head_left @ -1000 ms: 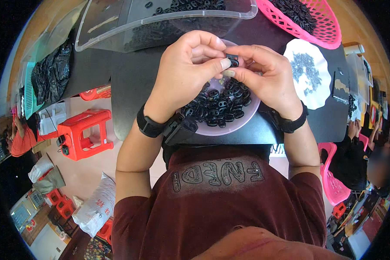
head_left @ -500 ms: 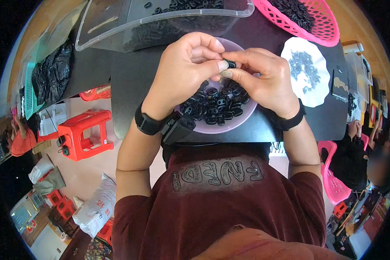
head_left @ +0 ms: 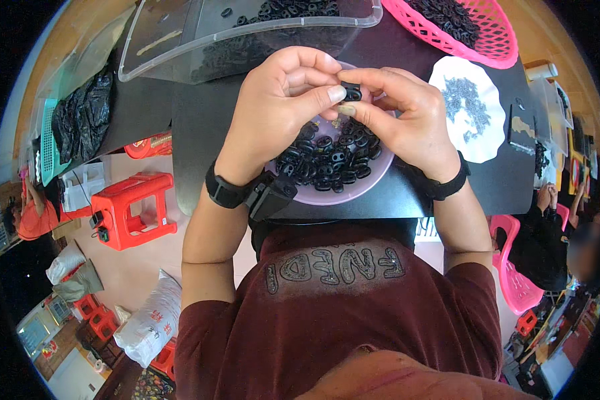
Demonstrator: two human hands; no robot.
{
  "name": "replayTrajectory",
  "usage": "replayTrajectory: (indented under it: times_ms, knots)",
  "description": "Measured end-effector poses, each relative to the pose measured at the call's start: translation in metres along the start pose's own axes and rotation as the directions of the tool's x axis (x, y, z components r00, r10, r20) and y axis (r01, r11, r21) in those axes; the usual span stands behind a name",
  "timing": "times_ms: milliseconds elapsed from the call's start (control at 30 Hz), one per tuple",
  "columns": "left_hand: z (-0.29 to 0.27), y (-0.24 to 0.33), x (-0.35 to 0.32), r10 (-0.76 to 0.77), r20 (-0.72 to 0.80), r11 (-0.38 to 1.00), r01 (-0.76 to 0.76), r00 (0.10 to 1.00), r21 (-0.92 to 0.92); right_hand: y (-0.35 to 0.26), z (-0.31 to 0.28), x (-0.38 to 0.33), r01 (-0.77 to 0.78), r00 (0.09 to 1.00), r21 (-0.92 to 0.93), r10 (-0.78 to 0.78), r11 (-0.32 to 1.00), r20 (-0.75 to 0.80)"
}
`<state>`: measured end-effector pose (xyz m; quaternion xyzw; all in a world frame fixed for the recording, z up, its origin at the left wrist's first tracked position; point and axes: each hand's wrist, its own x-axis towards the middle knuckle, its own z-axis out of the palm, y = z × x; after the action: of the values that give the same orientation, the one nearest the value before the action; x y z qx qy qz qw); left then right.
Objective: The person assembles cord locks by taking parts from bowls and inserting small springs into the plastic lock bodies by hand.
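Note:
Above a pale purple bowl (head_left: pixel 383 171), both hands meet fingertip to fingertip around a small black two-hole cord lock (head_left: pixel 352 92). My left hand (head_left: pixel 280 93) pinches its left end between thumb and fingers. From the other side, my right hand (head_left: pixel 407 103) grips it with thumb and index finger. Parts of the piece are hidden under the fingertips. Beneath the hands, the bowl holds a heap of similar black cord locks (head_left: pixel 333 160). Black bands circle both wrists, and a dark box-shaped device sits by the left one.
Beyond the bowl stands a clear plastic bin (head_left: pixel 293 25) with many black parts. A pink lattice basket (head_left: pixel 500 47) of black pieces is at the far right. Nearer lies a white scalloped plate (head_left: pixel 490 127) bearing tiny grey pieces (head_left: pixel 463 103). A red stool (head_left: pixel 130 210) stands left of the dark table (head_left: pixel 190 160).
The cord lock has turned in my fingertips, and more of its face and hole now shows. Both hands stay nearly in place over the bowl.

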<state>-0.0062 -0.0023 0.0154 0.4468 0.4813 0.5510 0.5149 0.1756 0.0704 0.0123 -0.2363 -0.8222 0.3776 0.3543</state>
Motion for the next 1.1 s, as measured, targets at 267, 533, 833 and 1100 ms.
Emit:
replayTrajectory:
  times_ms: [267, 533, 833, 1100]
  knots:
    - [0.002, -0.002, -0.003, 0.063, -0.034, 0.989, -0.058, 0.997, 0.137, -0.004, 0.002, -0.001, 0.045, 0.999, -0.102, -0.046, 0.994, -0.009]
    - [0.008, -0.008, -0.003, 0.098, -0.097, 0.989, -0.087, 0.990, 0.117, 0.001, 0.002, -0.001, 0.104, 0.995, -0.158, -0.104, 0.982, 0.009]
    - [0.008, -0.011, -0.002, 0.052, -0.090, 0.995, -0.043, 0.995, 0.094, 0.003, 0.001, 0.000, 0.203, 0.979, -0.228, -0.203, 0.952, 0.024]
    - [0.004, -0.007, 0.000, 0.035, -0.069, 0.998, -0.031, 0.997, 0.058, -0.001, 0.000, 0.001, 0.056, 0.998, -0.166, -0.060, 0.985, -0.018]
